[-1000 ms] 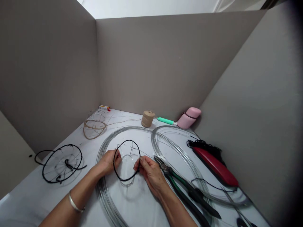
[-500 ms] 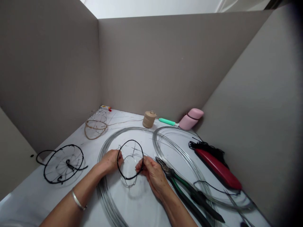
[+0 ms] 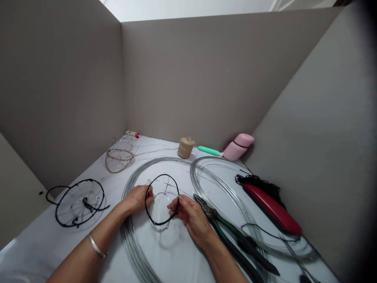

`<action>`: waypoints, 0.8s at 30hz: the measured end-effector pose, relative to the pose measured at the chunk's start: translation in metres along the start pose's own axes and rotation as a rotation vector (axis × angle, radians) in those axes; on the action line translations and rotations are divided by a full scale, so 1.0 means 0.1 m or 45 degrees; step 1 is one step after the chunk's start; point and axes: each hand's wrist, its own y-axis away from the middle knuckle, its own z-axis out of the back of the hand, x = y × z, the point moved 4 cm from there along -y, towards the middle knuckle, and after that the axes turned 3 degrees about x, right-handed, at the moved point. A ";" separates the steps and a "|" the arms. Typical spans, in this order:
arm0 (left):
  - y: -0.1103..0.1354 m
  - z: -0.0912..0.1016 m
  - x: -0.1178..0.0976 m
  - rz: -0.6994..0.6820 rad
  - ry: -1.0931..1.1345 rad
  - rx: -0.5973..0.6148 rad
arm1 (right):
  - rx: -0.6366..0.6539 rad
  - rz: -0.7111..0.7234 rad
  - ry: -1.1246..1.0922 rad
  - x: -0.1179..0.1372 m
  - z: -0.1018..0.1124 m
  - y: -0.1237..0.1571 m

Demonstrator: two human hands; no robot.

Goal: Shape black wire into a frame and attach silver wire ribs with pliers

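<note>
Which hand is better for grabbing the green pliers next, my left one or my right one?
Probably the right hand. It is right beside the green pliers, while the left hand is farther away, on the other side of the black wire ring that both hands hold.

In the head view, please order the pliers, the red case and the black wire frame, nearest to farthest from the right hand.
Right hand:
1. Green-handled pliers, just right of it.
2. Red case, farther right.
3. Black wire frame, far left.

black wire ring (image 3: 163,175), silver wire coil (image 3: 127,232), green pliers (image 3: 232,234), red case (image 3: 272,209), pink case (image 3: 238,147).
</note>
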 end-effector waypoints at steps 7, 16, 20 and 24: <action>0.01 0.13 0.15 -0.001 0.300 -0.017 | -0.056 0.013 -0.066 0.00 0.03 0.00; -0.35 0.16 -0.13 -0.020 0.945 -0.056 | -0.067 -0.004 -0.077 0.02 0.02 0.03; -0.44 -0.03 -0.14 0.005 1.219 0.175 | -0.054 -0.001 -0.107 0.01 0.03 0.03; -0.45 -0.07 -0.14 0.044 1.301 0.300 | -0.055 -0.007 -0.113 0.00 0.05 0.02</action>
